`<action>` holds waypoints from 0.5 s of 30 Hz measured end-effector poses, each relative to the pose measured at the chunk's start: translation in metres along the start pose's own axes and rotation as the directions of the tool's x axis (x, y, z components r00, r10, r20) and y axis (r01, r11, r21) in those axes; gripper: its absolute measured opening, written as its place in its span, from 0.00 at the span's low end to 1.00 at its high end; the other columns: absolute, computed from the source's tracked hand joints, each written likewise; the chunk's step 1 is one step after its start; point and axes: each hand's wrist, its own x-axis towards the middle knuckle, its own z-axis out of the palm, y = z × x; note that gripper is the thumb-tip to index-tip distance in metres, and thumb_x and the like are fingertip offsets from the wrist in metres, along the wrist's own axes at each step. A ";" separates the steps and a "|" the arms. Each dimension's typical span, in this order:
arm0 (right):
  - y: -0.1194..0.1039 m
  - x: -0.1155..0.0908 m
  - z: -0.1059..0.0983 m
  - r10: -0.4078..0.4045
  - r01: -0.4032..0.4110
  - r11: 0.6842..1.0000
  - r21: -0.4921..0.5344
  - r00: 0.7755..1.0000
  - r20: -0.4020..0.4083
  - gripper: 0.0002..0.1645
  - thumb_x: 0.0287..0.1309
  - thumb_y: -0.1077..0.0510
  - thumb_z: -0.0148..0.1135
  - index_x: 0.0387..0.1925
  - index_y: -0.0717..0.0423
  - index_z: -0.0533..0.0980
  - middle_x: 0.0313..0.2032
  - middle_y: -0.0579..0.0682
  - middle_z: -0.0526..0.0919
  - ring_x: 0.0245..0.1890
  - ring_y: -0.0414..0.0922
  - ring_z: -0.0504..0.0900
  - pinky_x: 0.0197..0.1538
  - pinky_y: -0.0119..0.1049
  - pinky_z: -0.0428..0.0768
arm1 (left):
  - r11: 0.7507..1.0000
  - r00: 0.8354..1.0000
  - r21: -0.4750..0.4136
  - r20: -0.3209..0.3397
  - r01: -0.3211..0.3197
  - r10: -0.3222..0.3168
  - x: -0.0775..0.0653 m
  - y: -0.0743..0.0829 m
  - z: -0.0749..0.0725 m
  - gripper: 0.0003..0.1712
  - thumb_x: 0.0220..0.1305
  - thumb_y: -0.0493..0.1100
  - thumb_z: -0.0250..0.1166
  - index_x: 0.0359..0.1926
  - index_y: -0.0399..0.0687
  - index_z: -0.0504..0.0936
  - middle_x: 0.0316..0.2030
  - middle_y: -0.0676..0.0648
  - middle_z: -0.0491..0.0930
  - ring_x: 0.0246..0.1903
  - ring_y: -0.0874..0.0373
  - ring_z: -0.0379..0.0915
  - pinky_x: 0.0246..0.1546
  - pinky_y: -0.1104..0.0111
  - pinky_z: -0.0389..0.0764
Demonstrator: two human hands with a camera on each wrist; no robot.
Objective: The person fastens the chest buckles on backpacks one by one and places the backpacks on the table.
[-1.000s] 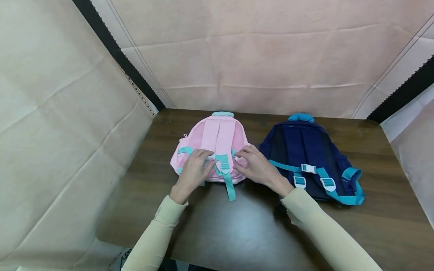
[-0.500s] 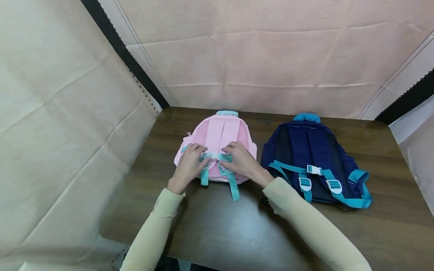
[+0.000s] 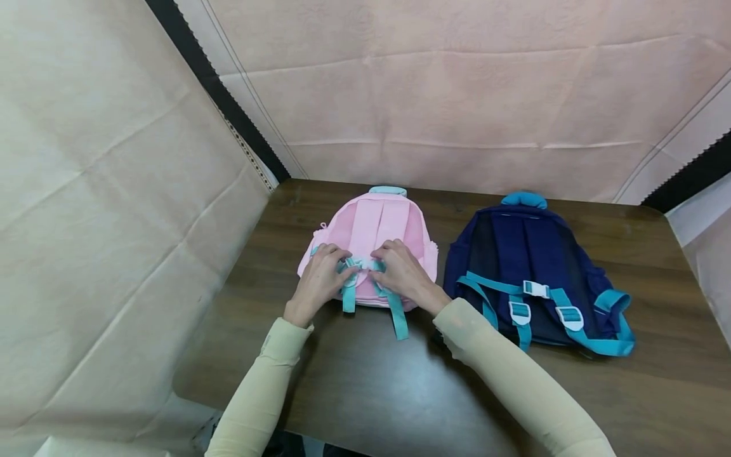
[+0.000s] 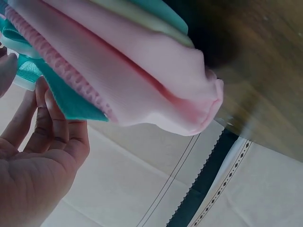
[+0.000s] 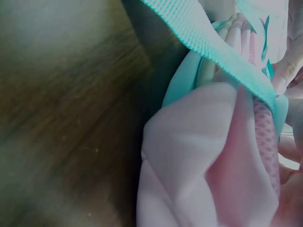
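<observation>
A small pink backpack lies on the brown table with its shoulder straps facing up. Low on it, a teal strap with a pale buckle runs between the two hands. The left hand pinches the buckle's left side; its curled fingers lie against the teal webbing in the left wrist view. From the other side, the right hand pinches the right part of the buckle, partly hidden behind the bag in the right wrist view. Whether the buckle halves are joined is too small to tell. Two teal strap ends hang toward the person.
Close on the right lies a navy backpack with bright blue straps, its white buckle fastened across the front. Pale fabric walls stand behind and to the left of the wooden table.
The right hand has moved in toward the left hand, and the gap between them has narrowed around the buckle. The view has shifted slightly; both backpacks stay in place.
</observation>
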 end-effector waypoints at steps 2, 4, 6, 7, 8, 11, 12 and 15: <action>0.000 0.000 0.001 0.000 0.000 1.000 0.001 1.000 -0.006 0.25 0.64 0.56 0.80 0.59 0.63 0.87 0.54 0.60 0.89 0.49 0.52 0.81 0.52 0.42 0.86 | 1.000 1.000 -0.009 -0.004 0.003 -0.003 0.000 0.000 0.000 0.18 0.66 0.45 0.80 0.51 0.38 0.91 0.46 0.40 0.88 0.46 0.46 0.79 0.48 0.55 0.84; 0.001 0.000 0.002 0.001 -0.001 1.000 0.003 1.000 -0.008 0.22 0.64 0.57 0.79 0.57 0.63 0.88 0.53 0.60 0.89 0.48 0.52 0.81 0.52 0.41 0.86 | 1.000 1.000 -0.018 -0.006 0.009 -0.009 0.000 -0.001 0.000 0.18 0.67 0.45 0.79 0.51 0.38 0.91 0.46 0.40 0.88 0.47 0.46 0.79 0.48 0.55 0.85; 0.001 0.001 0.002 0.003 -0.003 1.000 0.005 1.000 -0.004 0.20 0.65 0.58 0.78 0.56 0.62 0.88 0.52 0.59 0.89 0.48 0.51 0.81 0.52 0.41 0.86 | 0.999 1.000 -0.031 -0.008 0.014 -0.014 0.000 -0.002 0.001 0.18 0.67 0.45 0.79 0.51 0.38 0.91 0.47 0.40 0.88 0.47 0.46 0.79 0.49 0.55 0.85; 0.001 0.001 0.002 0.004 -0.004 1.000 0.007 1.000 -0.001 0.20 0.65 0.58 0.78 0.55 0.62 0.89 0.52 0.59 0.89 0.48 0.51 0.81 0.53 0.41 0.86 | 0.999 1.000 -0.037 -0.010 0.016 -0.017 -0.001 -0.003 0.001 0.18 0.68 0.45 0.79 0.51 0.38 0.91 0.47 0.41 0.88 0.48 0.46 0.79 0.50 0.55 0.85; 0.001 0.001 0.002 0.005 -0.005 1.000 0.004 1.000 0.004 0.20 0.65 0.58 0.78 0.56 0.62 0.88 0.52 0.59 0.89 0.48 0.51 0.81 0.53 0.41 0.85 | 0.999 1.000 -0.042 -0.012 0.018 -0.019 -0.001 -0.003 0.001 0.18 0.68 0.45 0.79 0.52 0.38 0.91 0.47 0.41 0.88 0.48 0.46 0.79 0.49 0.55 0.85; 0.000 0.002 0.002 0.016 -0.016 1.000 -0.008 0.999 0.030 0.20 0.66 0.59 0.77 0.57 0.62 0.88 0.52 0.59 0.89 0.49 0.52 0.80 0.53 0.42 0.84 | 0.998 0.999 -0.063 -0.015 0.028 -0.029 -0.001 -0.005 0.001 0.17 0.68 0.45 0.78 0.52 0.38 0.91 0.47 0.40 0.88 0.49 0.46 0.80 0.50 0.54 0.85; -0.001 0.003 0.002 0.020 -0.019 1.000 -0.015 0.999 0.039 0.20 0.66 0.59 0.77 0.57 0.62 0.88 0.52 0.59 0.89 0.49 0.52 0.80 0.53 0.42 0.84 | 0.997 0.999 -0.069 -0.016 0.031 -0.032 -0.001 -0.006 0.002 0.17 0.69 0.45 0.78 0.52 0.38 0.91 0.48 0.40 0.88 0.49 0.46 0.80 0.50 0.54 0.85; -0.002 0.004 0.003 0.032 -0.030 0.999 -0.032 0.998 0.058 0.19 0.67 0.60 0.76 0.56 0.62 0.88 0.50 0.59 0.89 0.48 0.52 0.80 0.51 0.41 0.82 | 0.995 0.999 -0.091 -0.015 0.036 -0.038 -0.001 -0.007 0.002 0.17 0.69 0.44 0.77 0.53 0.38 0.90 0.48 0.40 0.88 0.49 0.46 0.80 0.50 0.54 0.85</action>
